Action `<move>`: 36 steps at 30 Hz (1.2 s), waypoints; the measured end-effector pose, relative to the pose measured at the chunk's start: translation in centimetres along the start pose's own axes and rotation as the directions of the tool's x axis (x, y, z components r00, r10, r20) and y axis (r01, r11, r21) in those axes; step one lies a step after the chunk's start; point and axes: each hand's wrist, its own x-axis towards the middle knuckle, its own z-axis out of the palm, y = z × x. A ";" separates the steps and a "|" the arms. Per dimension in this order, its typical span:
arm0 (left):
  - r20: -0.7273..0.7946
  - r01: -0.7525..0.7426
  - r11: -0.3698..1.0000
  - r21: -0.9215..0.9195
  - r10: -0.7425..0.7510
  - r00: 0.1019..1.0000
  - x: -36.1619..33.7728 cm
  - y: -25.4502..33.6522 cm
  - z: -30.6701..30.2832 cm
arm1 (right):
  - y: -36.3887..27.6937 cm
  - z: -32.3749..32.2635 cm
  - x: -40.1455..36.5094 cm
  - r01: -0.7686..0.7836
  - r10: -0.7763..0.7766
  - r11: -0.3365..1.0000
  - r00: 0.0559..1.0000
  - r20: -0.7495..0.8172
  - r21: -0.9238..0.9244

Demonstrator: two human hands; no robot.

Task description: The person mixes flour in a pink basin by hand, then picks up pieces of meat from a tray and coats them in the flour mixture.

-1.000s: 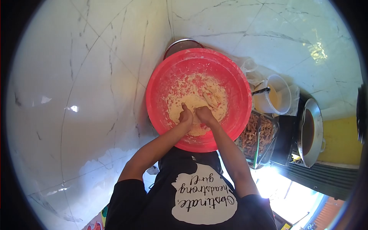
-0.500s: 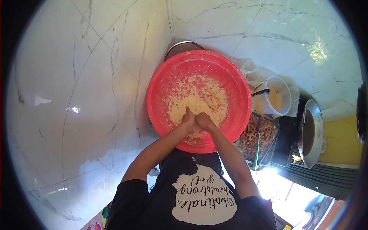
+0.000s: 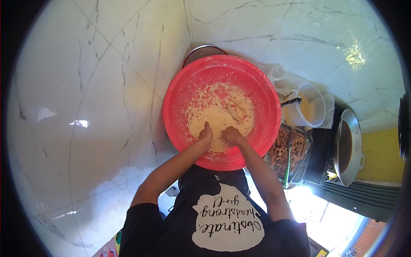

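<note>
A large red basin (image 3: 180, 81) holds pale flour (image 3: 212, 116) spread over its bottom. Some flour-coated strips (image 3: 236, 109) lie right of its centre. My left hand (image 3: 206, 135) is low in the flour, open, thumb up and apart, its other fingers partly hidden. Beside it on the right, my right hand (image 3: 232, 135) is closed, fingers curled down into the flour; what it grips is hidden. A gap of flour separates the two hands.
Right of the basin are a glass tray of brown strips (image 3: 282, 143) with green-handled tongs (image 3: 288, 165), a clear bucket of yellowish liquid (image 3: 317, 109) and a metal pan (image 3: 356, 147). A round rim (image 3: 205, 48) shows behind the basin, near tiled walls.
My hands, together before, have moved apart; the left shifted slightly left and down, the right slightly to the right.
</note>
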 end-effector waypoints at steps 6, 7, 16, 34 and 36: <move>-0.091 -0.066 0.979 0.191 0.085 0.992 -3.7 3.2 0.6 | -0.5 1.2 1.4 0.235 -0.174 0.892 0.967 -0.188 0.385; -0.095 -0.064 0.981 0.186 0.083 0.992 -4.4 3.7 0.0 | -1.2 0.2 0.3 0.235 -0.176 0.894 0.967 -0.183 0.382; 0.059 -0.428 0.676 0.600 0.496 0.866 -4.2 4.9 -4.5 | -1.2 -1.0 3.2 0.450 -0.482 0.876 0.809 -0.336 -0.173; 0.266 -0.002 0.989 -0.146 0.041 0.963 4.3 -0.9 -1.1 | 4.3 0.3 6.7 0.190 -0.166 0.865 0.982 0.093 -0.464; 0.187 0.066 0.992 -0.111 -0.045 0.981 0.8 0.7 0.8 | 4.0 2.5 7.0 0.347 -0.292 0.843 0.937 0.191 -0.411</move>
